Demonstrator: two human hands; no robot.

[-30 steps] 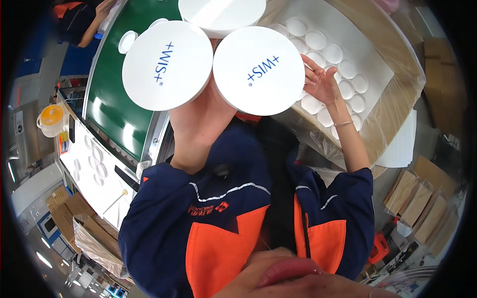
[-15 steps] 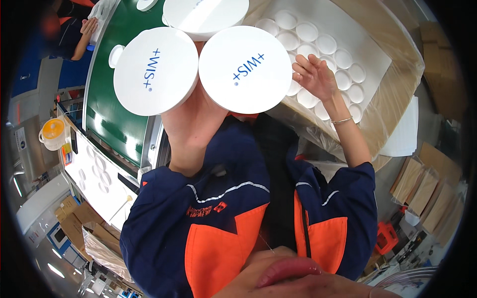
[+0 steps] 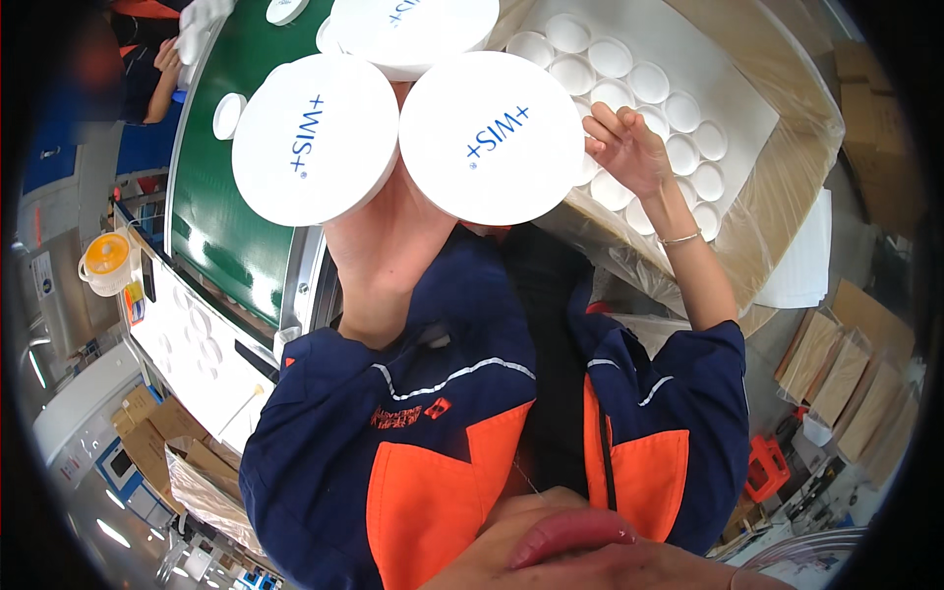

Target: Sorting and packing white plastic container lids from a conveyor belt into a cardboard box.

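Note:
My left hand (image 3: pixel 388 246) holds a cluster of white round lids with blue print from below, fingers hidden behind them. A left lid (image 3: pixel 275 147) and a right lid (image 3: pixel 462 98) face up side by side. A third lid (image 3: pixel 423 34) shows behind them, cut off by the top edge. My right hand (image 3: pixel 629 147) is raised over the lined box (image 3: pixel 811 118), its fingers loosely bent and apart. Nothing shows in it, and its fingertips are close to the right lid's edge; whether they touch is unclear. Several white round pieces (image 3: pixel 680 112) lie in rows on the box's white sheet.
A green conveyor belt (image 3: pixel 211 211) on the left carries a few white lids (image 3: pixel 229 116). At the upper left is another person's hand (image 3: pixel 169 54) by white pieces. A white table (image 3: pixel 231 393) and a yellow-lidded jug (image 3: pixel 105 256) stand left; cardboard sheets (image 3: pixel 821 364) lean right.
The lids in my left hand have shifted slightly right, with the hand. My right hand has barely moved, its fingers a little more bent. The other person's hand has moved slightly.

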